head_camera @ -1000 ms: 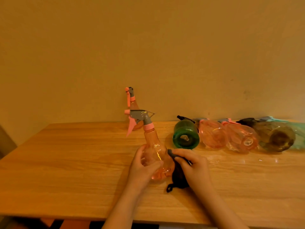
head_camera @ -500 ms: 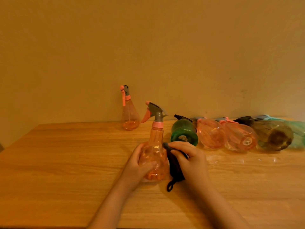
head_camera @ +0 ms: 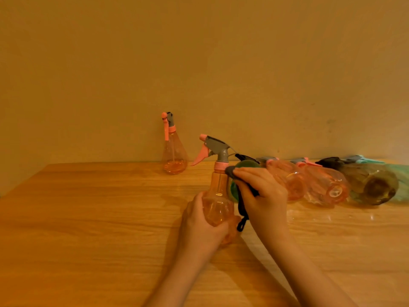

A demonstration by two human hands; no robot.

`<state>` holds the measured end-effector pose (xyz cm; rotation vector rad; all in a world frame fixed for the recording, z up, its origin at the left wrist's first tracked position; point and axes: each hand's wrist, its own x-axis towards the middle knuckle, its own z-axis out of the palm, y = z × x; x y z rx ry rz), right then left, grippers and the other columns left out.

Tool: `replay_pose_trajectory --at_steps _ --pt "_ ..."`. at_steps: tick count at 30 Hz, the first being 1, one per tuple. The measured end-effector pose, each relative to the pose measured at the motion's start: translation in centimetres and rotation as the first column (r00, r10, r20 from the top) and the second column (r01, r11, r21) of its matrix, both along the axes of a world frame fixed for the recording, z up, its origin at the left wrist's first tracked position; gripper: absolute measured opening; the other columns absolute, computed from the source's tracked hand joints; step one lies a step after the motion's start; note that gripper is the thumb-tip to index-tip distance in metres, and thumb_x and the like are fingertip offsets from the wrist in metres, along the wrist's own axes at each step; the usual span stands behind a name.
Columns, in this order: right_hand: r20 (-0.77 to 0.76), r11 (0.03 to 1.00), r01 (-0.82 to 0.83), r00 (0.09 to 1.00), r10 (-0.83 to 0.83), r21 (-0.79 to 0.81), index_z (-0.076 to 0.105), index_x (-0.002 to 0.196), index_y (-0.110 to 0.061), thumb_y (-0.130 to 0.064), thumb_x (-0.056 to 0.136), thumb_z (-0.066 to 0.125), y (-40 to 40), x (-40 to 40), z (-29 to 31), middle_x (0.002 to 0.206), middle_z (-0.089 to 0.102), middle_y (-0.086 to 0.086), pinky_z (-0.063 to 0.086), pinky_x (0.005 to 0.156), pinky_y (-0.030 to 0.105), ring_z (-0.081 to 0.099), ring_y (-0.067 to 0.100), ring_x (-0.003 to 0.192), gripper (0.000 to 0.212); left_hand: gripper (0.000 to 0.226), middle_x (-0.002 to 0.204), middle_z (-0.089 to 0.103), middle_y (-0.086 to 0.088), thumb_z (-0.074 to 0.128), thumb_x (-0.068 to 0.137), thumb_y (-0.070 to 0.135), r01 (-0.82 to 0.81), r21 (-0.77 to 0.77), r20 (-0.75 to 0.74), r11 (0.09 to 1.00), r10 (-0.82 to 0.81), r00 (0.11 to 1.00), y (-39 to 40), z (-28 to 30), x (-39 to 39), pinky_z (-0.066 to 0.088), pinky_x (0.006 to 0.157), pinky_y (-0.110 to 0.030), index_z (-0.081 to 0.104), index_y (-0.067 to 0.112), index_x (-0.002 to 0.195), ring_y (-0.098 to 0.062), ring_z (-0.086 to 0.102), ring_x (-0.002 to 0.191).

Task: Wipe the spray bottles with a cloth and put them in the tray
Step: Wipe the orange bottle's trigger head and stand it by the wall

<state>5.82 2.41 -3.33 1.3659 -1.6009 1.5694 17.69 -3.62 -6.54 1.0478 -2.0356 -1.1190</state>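
An orange see-through spray bottle (head_camera: 218,196) with a grey and pink trigger head stands upright on the wooden table (head_camera: 88,218). My left hand (head_camera: 199,224) grips its round lower body. My right hand (head_camera: 261,196) presses a dark cloth (head_camera: 242,209) against the bottle's neck and right side; a loop of the cloth hangs below. A second orange spray bottle (head_camera: 173,156) stands upright by the wall. No tray is in view.
Several spray bottles lie on their sides in a row along the wall at right: a green one (head_camera: 245,165) partly behind my right hand, two orange ones (head_camera: 292,182) (head_camera: 327,187), a dark olive one (head_camera: 371,182) and a pale teal one (head_camera: 398,171).
My right hand has slid the cloth up from the bottle's lower body to its neck. The bottle went from tilted to upright, its trigger now pointing left.
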Motion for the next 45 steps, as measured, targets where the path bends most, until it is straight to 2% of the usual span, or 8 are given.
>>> replay_pose_trajectory --at_steps 4,12,17,22,26,31,35,45 --pt "-0.146 0.998 0.063 0.987 -0.061 0.013 0.072 0.091 -0.001 -0.011 0.082 0.061 -0.7 -0.6 1.4 0.091 0.069 0.009 0.046 0.079 0.016 0.059 0.015 0.087 0.018 0.084 0.138 0.042 0.009 0.072 0.076 0.051 -0.005 -0.016 0.048 1.000 0.006 0.999 0.2 -0.4 -0.5 0.042 0.104 -0.037 0.028 0.032 0.144 -0.014 0.041 0.127" --pt "-0.364 0.987 0.108 0.930 -0.059 0.116 0.072 0.092 0.000 -0.003 0.077 0.067 -2.3 -1.0 0.7 0.089 0.068 0.011 0.049 0.068 0.027 0.055 0.020 0.087 0.016 0.086 0.136 0.045 0.005 0.076 0.070 0.050 -0.057 -0.053 0.021 0.997 0.059 0.998 0.6 -0.3 -0.6 0.041 0.101 -0.032 0.034 0.028 0.142 -0.015 0.042 0.126" --pt "-0.298 0.987 0.117 0.951 -0.080 0.107 0.071 0.091 0.001 -0.004 0.080 0.061 -1.9 -2.0 0.0 0.086 0.066 0.011 0.042 0.073 0.022 0.050 0.016 0.087 0.016 0.080 0.123 0.051 0.012 0.078 0.067 0.051 -0.046 -0.026 -0.116 0.999 0.042 0.992 0.4 -1.1 -0.7 0.047 0.094 -0.031 0.046 0.028 0.136 -0.011 0.049 0.116" --pt "-0.110 0.992 0.119 0.987 -0.115 0.035 0.071 0.091 0.000 -0.003 0.078 0.066 -1.5 -2.0 -1.1 0.087 0.066 0.012 0.043 0.078 0.014 0.054 0.013 0.087 0.014 0.099 0.126 0.051 0.009 0.065 0.049 0.069 -0.021 0.047 -0.169 0.999 0.029 0.985 0.3 -1.6 -0.3 0.051 0.094 -0.036 0.043 0.030 0.137 -0.011 0.051 0.115" --pt "-0.176 0.999 0.032 0.984 -0.037 -0.031 0.071 0.093 0.002 -0.009 0.083 0.059 -1.8 -1.3 0.1 0.090 0.066 0.012 0.045 0.080 0.017 0.056 0.016 0.088 0.018 0.094 0.126 0.053 0.009 0.066 0.048 0.072 0.002 0.058 -0.185 0.998 0.009 0.983 -0.1 -1.7 -0.5 0.051 0.095 -0.032 0.048 0.032 0.131 -0.009 0.051 0.116" --pt "-0.032 1.000 -0.009 0.999 0.008 -0.022 0.071 0.093 -0.001 -0.015 0.083 0.058 -2.3 -2.1 -1.1 0.090 0.066 0.011 0.046 0.080 0.012 0.057 0.012 0.088 0.021 0.059 0.100 0.069 0.017 0.082 0.070 0.026 0.221 0.224 -0.292 0.949 -0.151 0.944 -0.6 -1.1 0.4 0.052 0.078 -0.017 0.053 0.034 0.120 0.004 0.063 0.095" --pt "0.009 0.995 -0.087 0.996 0.087 -0.054 0.072 0.088 -0.001 -0.014 0.082 0.057 -2.5 -1.8 -1.7 0.090 0.065 0.004 0.046 0.077 0.011 0.058 0.010 0.085 0.021 0.092 0.115 0.066 0.008 0.079 0.054 0.033 0.402 0.276 -0.349 0.873 -0.299 0.888 -0.6 -1.5 0.6 0.053 0.087 -0.030 0.039 0.029 0.137 -0.009 0.063 0.108" --pt "0.098 0.951 -0.243 0.959 0.265 -0.191 0.068 0.096 -0.005 -0.005 0.081 0.062 -1.3 -1.2 -1.0 0.093 0.065 0.003 0.047 0.080 0.018 0.063 0.011 0.088 0.016 0.083 0.100 0.072 0.002 0.071 0.051 0.026 0.438 0.353 -0.483 0.827 -0.240 0.842 -1.5 -2.1 0.0 0.054 0.081 -0.029 0.041 0.015 0.127 -0.015 0.067 0.096"
